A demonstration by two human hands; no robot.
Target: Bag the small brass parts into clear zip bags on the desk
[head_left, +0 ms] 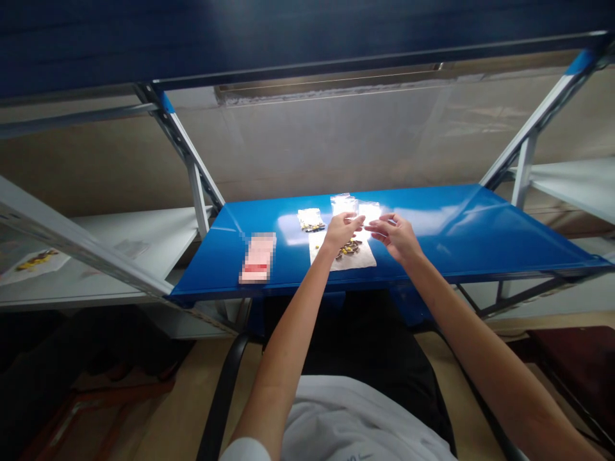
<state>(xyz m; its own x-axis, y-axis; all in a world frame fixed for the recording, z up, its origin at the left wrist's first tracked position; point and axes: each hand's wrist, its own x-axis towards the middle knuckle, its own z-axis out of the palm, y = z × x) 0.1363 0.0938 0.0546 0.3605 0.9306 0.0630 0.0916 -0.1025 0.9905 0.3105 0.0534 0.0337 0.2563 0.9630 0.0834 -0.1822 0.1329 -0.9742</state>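
Several dark and yellow pieces (353,248) lie partly hidden on a white sheet (364,260)

The sheet rests near the front edge of a blue table (490,237), with the pieces heaped on it. The left hand (343,228) and its wrist cover part of the heap, so its full spread and count cannot be read. That hand is over the sheet's far part, fingers bent, thumb and forefinger nearly together. The right hand (394,238) is by the sheet's far right corner, its fingers loosely curled with small gaps, the tips close to the left hand's. Whether either hand has hold of anything I cannot tell; glare whitens the area around the fingertips.

Beyond the sheet, just behind the fingertips, lies a clear bag (369,210); contact is unclear. Other clear bags (343,203) overlap beyond the sheet, their near edges hidden by the left hand. By the sheet's far left corner, a filled bag (310,219) shows yellow and dark contents at its near end. Left of the sheet, well apart, a pink item (259,253) is blurred into blocks. Farther left of the sheet, a white shelf (154,234) is cut off by the frame.
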